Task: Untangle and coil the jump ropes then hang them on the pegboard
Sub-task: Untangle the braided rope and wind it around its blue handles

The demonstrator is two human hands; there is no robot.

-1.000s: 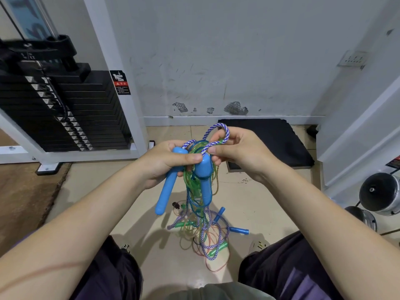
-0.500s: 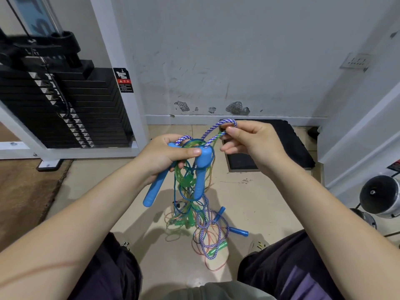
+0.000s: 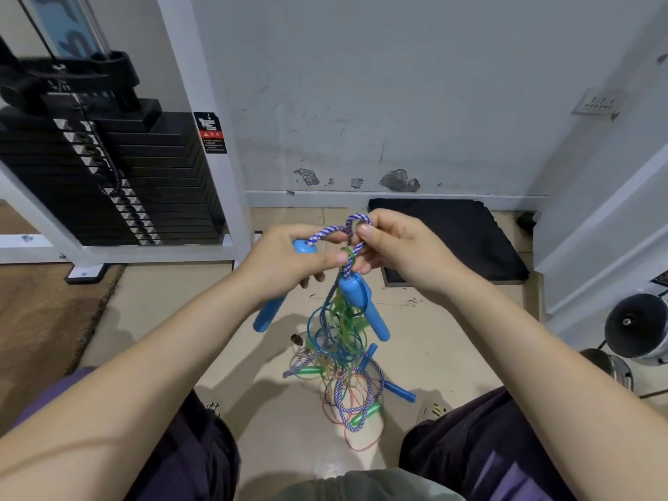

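Observation:
A tangle of jump ropes [image 3: 339, 352] hangs from my hands down to the floor: green, blue and pinkish thin cords, and a blue-and-white braided rope [image 3: 327, 231]. My left hand [image 3: 285, 262] grips one light-blue handle [image 3: 269, 312], which sticks out below the fist. My right hand [image 3: 394, 247] pinches the braided rope's loop at the top. The second light-blue handle [image 3: 365, 307] hangs free just below my hands. No pegboard is in view.
Smaller blue [image 3: 399, 390] and green [image 3: 365, 417] handles lie on the tiled floor in the tangle. A black weight stack [image 3: 108, 182] stands at left behind a white frame post. A black mat [image 3: 452, 236] lies by the wall. Metal dumbbell ends [image 3: 636, 327] sit at right.
The second blue handle has left my left hand's grip and dropped to hang below. My right hand moved closer to my left, still pinching the braided loop.

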